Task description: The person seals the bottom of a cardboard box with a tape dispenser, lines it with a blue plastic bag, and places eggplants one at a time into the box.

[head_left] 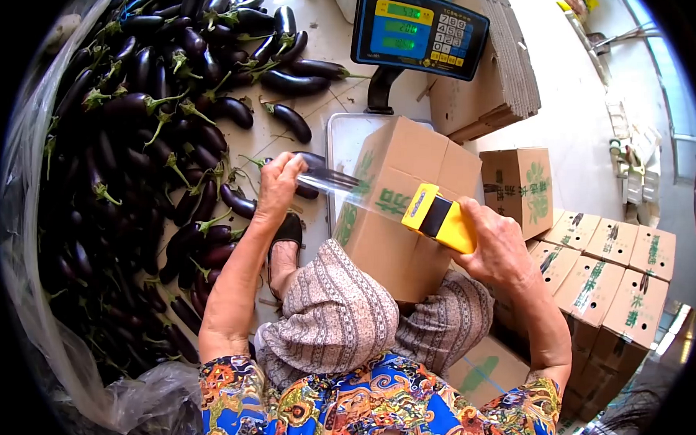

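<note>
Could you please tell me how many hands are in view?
2: the left hand holds the stretched tape left of the nearest carton; the right hand grips the yellow dispenser.

The carton (430, 149) over the near edge of the scale plate (340, 137) is matt brown cardboard with flat faces; the plate looks like pale metal with a soft sheen. The tape (335, 179) is clear, glossy film, and the tape dispenser (460, 230) smooth yellow plastic. Glossy, taut skins cover the eggplants (293, 83) toward the floor's left edge, beside crinkled, shiny plastic sheeting (27, 198). The floor (321, 111) is smooth tile. Flattened cardboard (486, 98) shows rough, ridged edges. The trousers (332, 302) are matt, soft-creased cloth.
</note>
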{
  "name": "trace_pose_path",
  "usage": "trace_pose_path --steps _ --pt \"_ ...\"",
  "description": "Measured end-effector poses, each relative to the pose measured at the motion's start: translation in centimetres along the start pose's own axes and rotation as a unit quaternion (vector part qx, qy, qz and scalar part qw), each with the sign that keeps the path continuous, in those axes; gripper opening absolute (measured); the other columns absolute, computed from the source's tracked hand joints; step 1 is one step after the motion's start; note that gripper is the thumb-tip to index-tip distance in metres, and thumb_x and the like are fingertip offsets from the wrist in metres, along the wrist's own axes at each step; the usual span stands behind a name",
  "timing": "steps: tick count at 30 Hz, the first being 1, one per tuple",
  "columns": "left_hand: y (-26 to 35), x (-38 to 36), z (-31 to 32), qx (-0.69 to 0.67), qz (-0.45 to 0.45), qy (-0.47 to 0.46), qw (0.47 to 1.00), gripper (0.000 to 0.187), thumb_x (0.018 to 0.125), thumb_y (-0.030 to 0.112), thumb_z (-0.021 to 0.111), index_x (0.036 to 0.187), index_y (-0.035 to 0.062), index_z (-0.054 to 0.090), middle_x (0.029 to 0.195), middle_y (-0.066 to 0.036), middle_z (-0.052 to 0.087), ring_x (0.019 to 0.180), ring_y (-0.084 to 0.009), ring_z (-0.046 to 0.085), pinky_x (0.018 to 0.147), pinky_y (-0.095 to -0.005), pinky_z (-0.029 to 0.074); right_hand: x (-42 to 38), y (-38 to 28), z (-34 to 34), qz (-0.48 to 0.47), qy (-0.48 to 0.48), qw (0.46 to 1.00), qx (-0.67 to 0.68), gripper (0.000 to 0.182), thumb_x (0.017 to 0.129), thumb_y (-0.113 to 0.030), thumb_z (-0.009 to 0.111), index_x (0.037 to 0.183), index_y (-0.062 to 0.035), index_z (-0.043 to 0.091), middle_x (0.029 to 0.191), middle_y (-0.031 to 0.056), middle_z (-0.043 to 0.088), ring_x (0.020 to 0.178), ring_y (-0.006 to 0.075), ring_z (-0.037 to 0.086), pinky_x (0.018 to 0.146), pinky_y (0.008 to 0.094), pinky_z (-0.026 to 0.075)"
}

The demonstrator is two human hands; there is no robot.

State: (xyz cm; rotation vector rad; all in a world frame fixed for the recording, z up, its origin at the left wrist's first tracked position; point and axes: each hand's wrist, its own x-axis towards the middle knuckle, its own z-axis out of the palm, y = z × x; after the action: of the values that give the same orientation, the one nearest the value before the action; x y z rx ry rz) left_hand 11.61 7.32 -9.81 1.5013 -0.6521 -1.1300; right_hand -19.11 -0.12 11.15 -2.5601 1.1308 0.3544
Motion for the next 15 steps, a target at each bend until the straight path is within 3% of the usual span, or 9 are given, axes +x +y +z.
trace_pose_path --steps 2,7,10,11,12,15 --pt "-1.5 -0.4 -0.3 0.013 -0.021 -0.013 1.0 0.027 0.098 0.022 0.053 0.081 0.0019 0.06 0.065 0.003 0.052 0.058 -0.0062 0.041 0.054 -0.0227 0.035 -0.3 0.2 0.1 -0.002 -0.003 1.0 -0.019 0.069 0.07 -0.023 0.079 0.128 -0.0039 0.045 0.088 0.021 0.063 0.077 0.0393 0.065 0.067 0.0451 0.055" --pt "-1.6 -0.3 0.6 0.117 0.037 0.048 0.991 0.027 0.1 0.024 0.051 0.083 0.0038 0.06 0.064 -0.003 0.056 0.057 -0.0123 0.05 0.056 -0.0294 0.042 -0.3 0.2 0.2 -0.002 0.009 1.0 -0.014 0.069 0.069 -0.025 0.079 0.127 -0.0046 0.047 0.088 0.0195 0.062 0.077 0.0376 0.065 0.066 0.0445 0.054" --pt "-2.2 -0.1 1.7 0.161 0.143 0.066 0.974 0.025 0.099 0.022 0.05 0.085 0.0036 0.06 0.066 -0.009 0.059 0.057 -0.0212 0.056 0.056 -0.0344 0.044 -0.4 0.3 0.4 -0.006 0.015 1.0 -0.016 0.068 0.069 -0.024 0.078 0.126 -0.0056 0.047 0.088 0.0183 0.062 0.076 0.0366 0.065 0.065 0.0441 0.054" --pt "-2.4 -0.4 2.3 0.207 0.146 0.061 0.965 0.017 0.096 0.015 0.05 0.088 0.0043 0.061 0.071 -0.013 0.059 0.065 -0.0288 0.063 0.059 -0.0384 0.048 -0.5 0.4 0.4 -0.004 0.017 1.0 -0.013 0.068 0.068 -0.024 0.078 0.126 -0.0059 0.047 0.088 0.0178 0.062 0.076 0.0364 0.065 0.065 0.0441 0.054" --pt "-3.8 0.1 2.5 0.385 0.255 0.017 0.887 0.011 0.091 0.009 0.05 0.085 0.0056 0.059 0.073 -0.013 0.056 0.071 -0.0321 0.065 0.06 -0.0395 0.05 -0.5 0.4 0.4 -0.003 0.017 1.0 -0.011 0.068 0.068 -0.023 0.078 0.126 -0.0062 0.048 0.087 0.0174 0.061 0.076 0.0362 0.065 0.065 0.044 0.054" --pt "-7.1 0.7 5.6 0.425 0.257 -0.008 0.868 0.007 0.089 0.006 0.049 0.084 0.0077 0.053 0.075 -0.014 0.056 0.069 -0.0328 0.065 0.058 -0.0424 0.052 -0.4 0.3 0.4 -0.004 0.02 1.0 -0.009 0.066 0.068 -0.023 0.077 0.125 -0.0064 0.048 0.087 0.0167 0.06 0.075 0.0367 0.064 0.065 0.0439 0.053"
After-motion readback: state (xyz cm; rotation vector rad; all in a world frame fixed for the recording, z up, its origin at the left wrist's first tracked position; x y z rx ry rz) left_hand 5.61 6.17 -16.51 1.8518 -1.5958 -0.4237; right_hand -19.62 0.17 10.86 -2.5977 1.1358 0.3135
